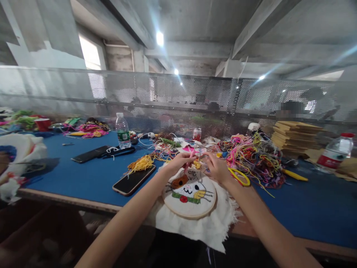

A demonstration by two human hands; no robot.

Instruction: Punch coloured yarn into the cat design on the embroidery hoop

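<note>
My left hand [182, 162] is closed around a slim pink pen-shaped tool [190, 159], whose thin tip points up. Close beside it, my right hand [216, 167] has its fingers pinched near the tip; what they hold is too small to make out. Below both hands lies a round embroidery hoop [187, 215] with white cloth [170, 223] hanging over the table edge. A cat's face [189, 188] with orange and yellow patches, black whiskers and a green collar is stitched on it. Yellow-handled scissors [242, 177] lie by my right wrist.
A big tangle of coloured yarn [253, 160] sits right of my hands. On the left are a phone [134, 181] under yellow yarn [141, 163], another phone [90, 153] and a water bottle [122, 132]. A red-labelled bottle [334, 154] stands right. Another person's hoop [26, 149] is far left.
</note>
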